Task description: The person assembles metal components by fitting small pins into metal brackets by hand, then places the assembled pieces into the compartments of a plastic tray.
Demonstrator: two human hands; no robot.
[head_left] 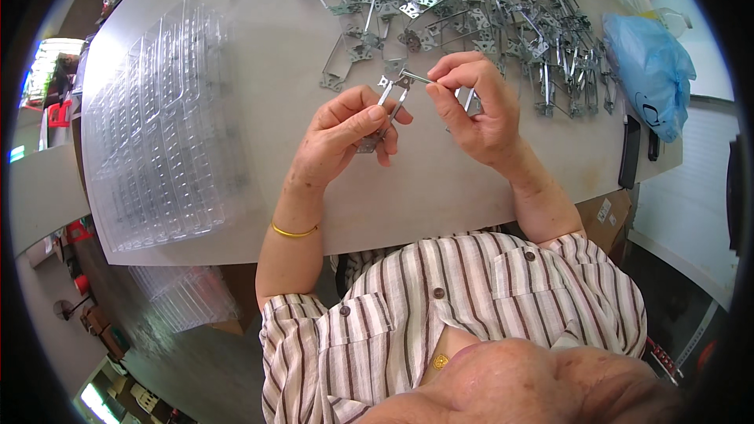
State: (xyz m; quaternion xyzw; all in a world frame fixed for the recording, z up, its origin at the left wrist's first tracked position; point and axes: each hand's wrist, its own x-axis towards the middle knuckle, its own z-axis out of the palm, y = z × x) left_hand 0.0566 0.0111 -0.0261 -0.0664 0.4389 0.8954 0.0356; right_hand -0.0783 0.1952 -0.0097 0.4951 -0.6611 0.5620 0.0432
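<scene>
My left hand (345,127) is closed on a metal bracket (385,98), a small silvery piece with narrow arms and a flat plate that shows below the fingers. Pinched between the thumb and fingers of my right hand (479,106) is a thin metal rod (416,76). Its far end meets the top of the bracket, though I cannot tell whether the two are joined. Another bit of shiny metal (470,100) shows by my right palm; whether the hand holds it is unclear. A large heap of similar metal brackets (479,20) lies just beyond both hands.
Stacked clear plastic trays (161,133) cover the table's left side. At the right edge sit a blue plastic bag (650,71) and a black elongated object (629,151). More clear trays (184,296) are below the table's left front edge, and a cardboard box (609,216) stands below its right.
</scene>
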